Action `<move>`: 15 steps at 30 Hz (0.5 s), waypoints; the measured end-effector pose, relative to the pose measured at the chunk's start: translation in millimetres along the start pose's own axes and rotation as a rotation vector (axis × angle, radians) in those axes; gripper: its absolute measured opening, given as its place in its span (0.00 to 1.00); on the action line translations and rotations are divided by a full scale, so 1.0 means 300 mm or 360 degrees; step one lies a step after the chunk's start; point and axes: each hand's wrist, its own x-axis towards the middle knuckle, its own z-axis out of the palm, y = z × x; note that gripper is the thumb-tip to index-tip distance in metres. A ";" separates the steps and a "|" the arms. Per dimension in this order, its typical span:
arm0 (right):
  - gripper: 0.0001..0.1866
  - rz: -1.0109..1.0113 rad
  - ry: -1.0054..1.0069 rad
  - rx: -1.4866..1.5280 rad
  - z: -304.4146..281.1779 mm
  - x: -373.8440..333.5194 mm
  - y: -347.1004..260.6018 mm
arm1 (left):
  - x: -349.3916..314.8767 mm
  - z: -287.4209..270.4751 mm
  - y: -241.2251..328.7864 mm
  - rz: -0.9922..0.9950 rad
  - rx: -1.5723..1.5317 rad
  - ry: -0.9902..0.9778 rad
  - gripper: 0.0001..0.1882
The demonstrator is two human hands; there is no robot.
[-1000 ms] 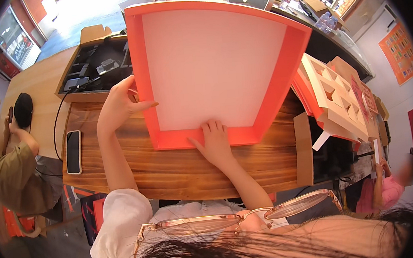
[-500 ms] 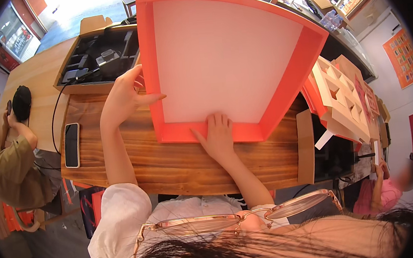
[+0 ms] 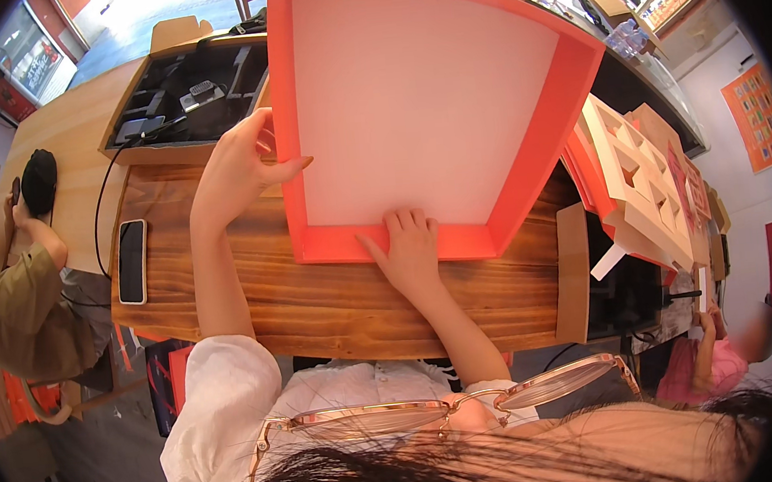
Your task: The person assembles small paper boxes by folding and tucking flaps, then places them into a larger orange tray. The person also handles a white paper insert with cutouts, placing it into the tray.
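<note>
A large shallow orange-red box (image 3: 537, 136) with a white inside (image 3: 429, 99) is tilted up, its open side facing me. Its near wall is low over the wooden table; whether it rests there I cannot tell. My left hand (image 3: 237, 167) grips the left wall, thumb over the rim and fingers partly hidden behind it. At the near wall, my right hand (image 3: 410, 248) reaches over the edge, fingertips against the white inside and thumb spread along the wall.
A phone (image 3: 133, 263) lies on the wooden table (image 3: 337, 309) at left, near a carton (image 3: 121, 154) with black compartments and a cable. Cardboard dividers (image 3: 633, 173) lean at right beside an open carton (image 3: 572, 271). One person (image 3: 28, 300) sits at left, another (image 3: 704, 365) at right.
The box has shifted slightly right and its far edge now runs past the top of the picture. Both hands keep their hold, and the view has moved a little.
</note>
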 end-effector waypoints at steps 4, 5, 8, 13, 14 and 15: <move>0.26 0.0030 -0.0101 -0.0005 -0.010 -0.001 -0.007 | 0.000 0.006 -0.006 0.0088 0.0012 0.0008 0.22; 0.28 0.0015 -0.0075 -0.0024 -0.006 -0.002 -0.007 | 0.000 0.007 -0.004 0.0102 0.0025 0.0011 0.22; 0.33 -0.0012 -0.0016 -0.0077 0.012 -0.004 -0.005 | -0.005 -0.001 0.011 0.0109 -0.0011 -0.0011 0.22; 0.36 0.0057 -0.0048 -0.0090 0.014 -0.001 0.000 | -0.009 0.005 0.024 0.0070 -0.0070 -0.0069 0.24; 0.36 0.0061 -0.0050 -0.0089 0.012 0.000 0.000 | -0.009 0.007 0.025 0.0057 -0.0080 -0.0078 0.24; 0.36 0.0065 -0.0052 -0.0087 0.010 0.001 0.000 | -0.007 0.010 0.022 0.0090 -0.0123 -0.0071 0.25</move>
